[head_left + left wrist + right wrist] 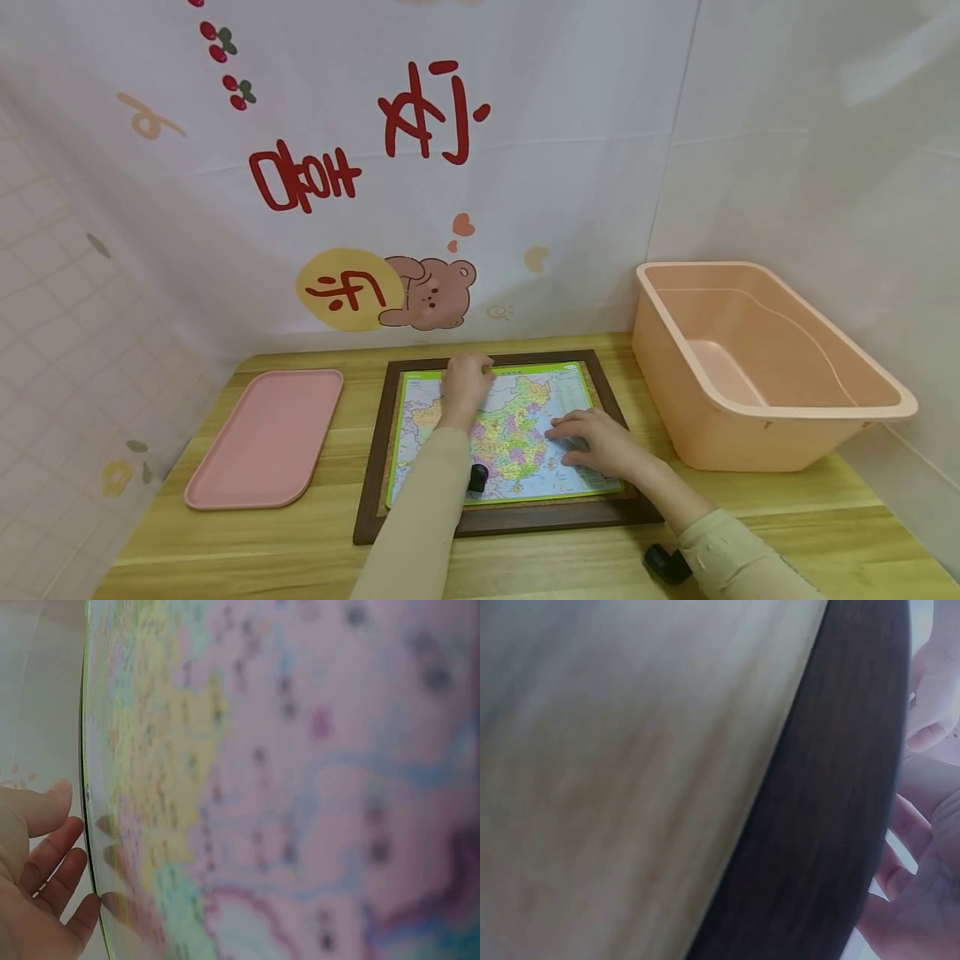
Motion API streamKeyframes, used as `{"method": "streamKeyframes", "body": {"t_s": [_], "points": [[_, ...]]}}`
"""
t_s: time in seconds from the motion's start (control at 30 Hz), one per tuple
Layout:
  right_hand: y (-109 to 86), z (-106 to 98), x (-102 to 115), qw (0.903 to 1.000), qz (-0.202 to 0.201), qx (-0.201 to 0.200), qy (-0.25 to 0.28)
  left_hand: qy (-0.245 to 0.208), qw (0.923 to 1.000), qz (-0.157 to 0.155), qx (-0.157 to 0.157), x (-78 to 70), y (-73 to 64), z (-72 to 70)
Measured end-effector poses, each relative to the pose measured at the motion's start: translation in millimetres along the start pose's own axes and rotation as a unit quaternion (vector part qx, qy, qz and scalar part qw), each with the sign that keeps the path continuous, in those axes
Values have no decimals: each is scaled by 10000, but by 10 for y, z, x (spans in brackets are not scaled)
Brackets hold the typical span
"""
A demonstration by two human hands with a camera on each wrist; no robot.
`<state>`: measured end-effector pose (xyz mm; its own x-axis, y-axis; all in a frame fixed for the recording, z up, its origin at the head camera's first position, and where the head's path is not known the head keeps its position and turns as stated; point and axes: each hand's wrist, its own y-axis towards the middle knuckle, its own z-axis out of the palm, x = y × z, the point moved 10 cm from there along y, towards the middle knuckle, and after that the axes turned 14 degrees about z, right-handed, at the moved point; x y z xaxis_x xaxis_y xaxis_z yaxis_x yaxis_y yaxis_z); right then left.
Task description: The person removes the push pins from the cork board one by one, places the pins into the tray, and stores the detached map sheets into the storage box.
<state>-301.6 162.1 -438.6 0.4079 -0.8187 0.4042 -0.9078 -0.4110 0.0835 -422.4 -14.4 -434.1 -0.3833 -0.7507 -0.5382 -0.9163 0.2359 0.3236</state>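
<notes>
A colourful map board with a green border lies inside a dark brown wooden frame. My left hand is over the upper part of the map, near its far edge. In the left wrist view, the thumb and fingers of that hand are loosely bent, fingertips right at the map's surface. Over the map's right side my right hand has its fingers spread and relaxed. The right wrist view shows this hand beyond the frame's dark edge, with part of the left hand above it.
A pink tray lies to the left on the wood-grain table. At the right stands a deep peach plastic tub. A printed white cloth hangs behind the table. Small black devices are at both wrists.
</notes>
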Motion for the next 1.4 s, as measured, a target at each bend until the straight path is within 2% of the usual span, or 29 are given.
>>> {"method": "streamKeyframes", "body": {"t_s": [0.23, 0.47, 0.7, 1.4], "points": [[6, -30, 30, 9997, -154, -163, -65, 116, 9996, -183, 161, 27, 2, 55], [35, -11, 5, 9998, 118, 81, -137, 279, 9986, -337, 298, 83, 15, 112], [42, -29, 10, 9996, 193, 88, -172, 336, 9977, -401, 426, 87, -2, 141], [30, -22, 62, 9997, 71, 116, -186, 385, 9980, -480, 128, 110, -22, 119]]}}
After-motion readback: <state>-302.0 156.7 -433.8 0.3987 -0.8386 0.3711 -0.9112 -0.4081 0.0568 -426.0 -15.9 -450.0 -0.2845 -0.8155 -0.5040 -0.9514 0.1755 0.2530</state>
